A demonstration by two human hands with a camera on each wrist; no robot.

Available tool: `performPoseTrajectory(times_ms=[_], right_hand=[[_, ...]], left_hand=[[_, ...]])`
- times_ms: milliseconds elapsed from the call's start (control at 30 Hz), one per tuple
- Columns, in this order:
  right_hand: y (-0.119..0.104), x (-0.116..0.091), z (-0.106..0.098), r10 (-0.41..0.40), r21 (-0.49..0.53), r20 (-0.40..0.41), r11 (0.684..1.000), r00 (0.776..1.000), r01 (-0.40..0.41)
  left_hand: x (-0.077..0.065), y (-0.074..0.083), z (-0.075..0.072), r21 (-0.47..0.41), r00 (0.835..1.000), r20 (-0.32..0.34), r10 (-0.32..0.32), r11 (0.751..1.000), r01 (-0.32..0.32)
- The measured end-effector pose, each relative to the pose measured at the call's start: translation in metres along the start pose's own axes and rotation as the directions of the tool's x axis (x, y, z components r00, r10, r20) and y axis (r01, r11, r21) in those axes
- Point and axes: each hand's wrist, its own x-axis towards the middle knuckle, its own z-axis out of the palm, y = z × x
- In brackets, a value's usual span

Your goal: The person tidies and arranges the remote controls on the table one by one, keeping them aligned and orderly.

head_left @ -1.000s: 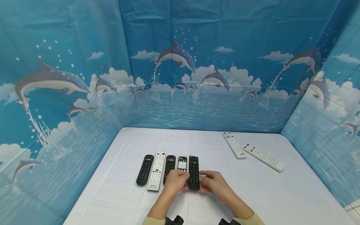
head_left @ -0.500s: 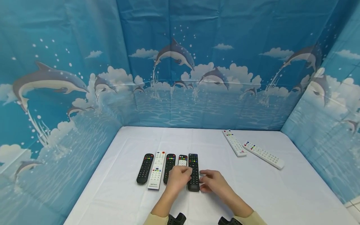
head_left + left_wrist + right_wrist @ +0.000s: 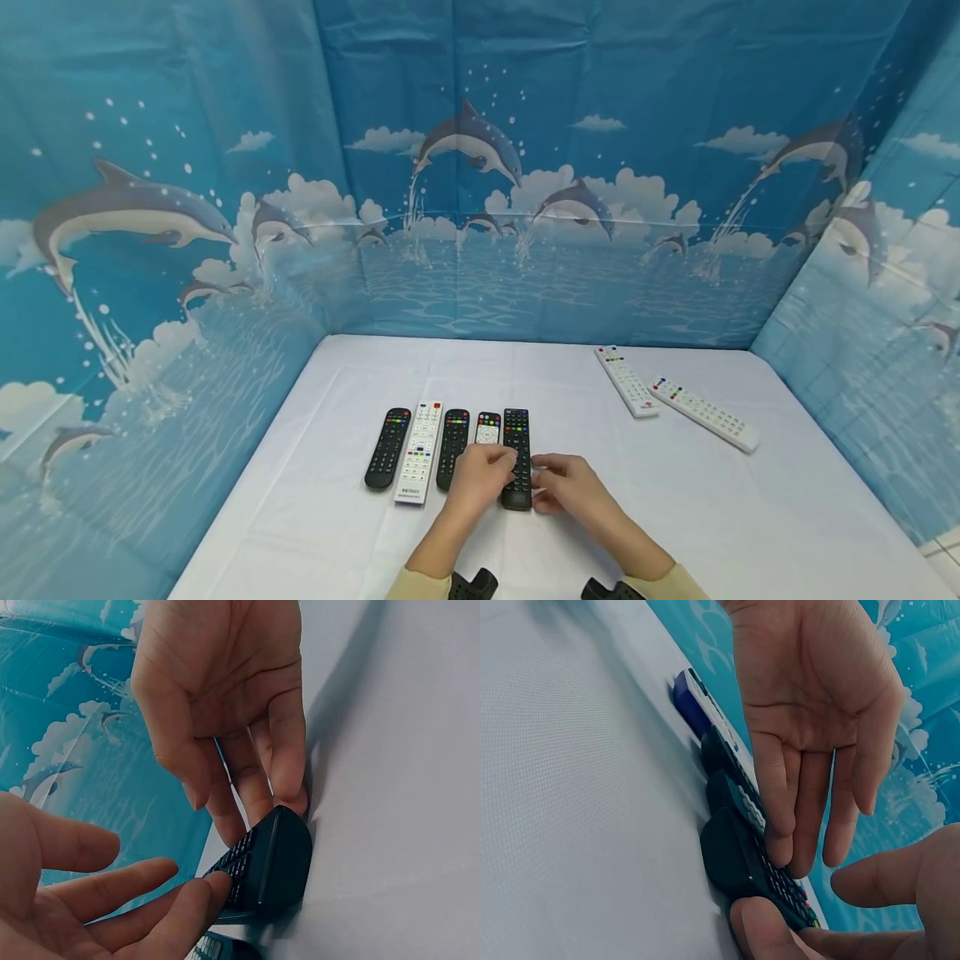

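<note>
A black remote control (image 3: pixel 517 437) lies at the right end of a row of remotes on the white-covered table. My left hand (image 3: pixel 480 479) reaches over its left side, with loosely extended fingers on the buttons. Along its right edge rests my right hand (image 3: pixel 566 485), fingers relaxed and right at the side. In the left wrist view the fingers (image 3: pixel 161 915) of my left hand touch the keypad near the remote's end (image 3: pixel 289 859). Beneath my left hand, a smaller black-and-white remote (image 3: pixel 487 427) is partly hidden.
Left of the hands lie a black remote (image 3: pixel 454 437), a long white remote (image 3: pixel 420 450) and another black remote (image 3: pixel 387 448), side by side. Two white remotes (image 3: pixel 626 382) (image 3: pixel 705 414) lie angled at the back right. Dolphin-printed curtains (image 3: pixel 480 250) border the table (image 3: pixel 300 517).
My left hand has moved from the black remote's left edge to over its buttons. My right hand stays at the right edge, almost unmoved.
</note>
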Motion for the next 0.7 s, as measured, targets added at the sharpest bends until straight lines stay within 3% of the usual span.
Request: performPoseTrajectory(times_ms=[333,567,700], right_hand=[[0.0002,-0.0001,0.0023,0.010,-0.009,-0.011,1.000,1.000,-0.010],[0.0017,-0.0009,-0.0004,0.011,0.014,-0.010,1.000,1.000,-0.011],[0.0015,-0.0015,-0.0037,0.010,0.002,-0.015,1.000,1.000,-0.010]], left_hand=[[0.0011,-0.0003,0.0008,0.010,1.000,-0.012,0.024,1.000,-0.024],[0.0035,0.0021,0.0002,0.156,0.978,-0.167,0.122,0.983,-0.096],[0.0056,0.0012,-0.0018,0.158,0.976,-0.188,0.110,0.984,-0.081]])
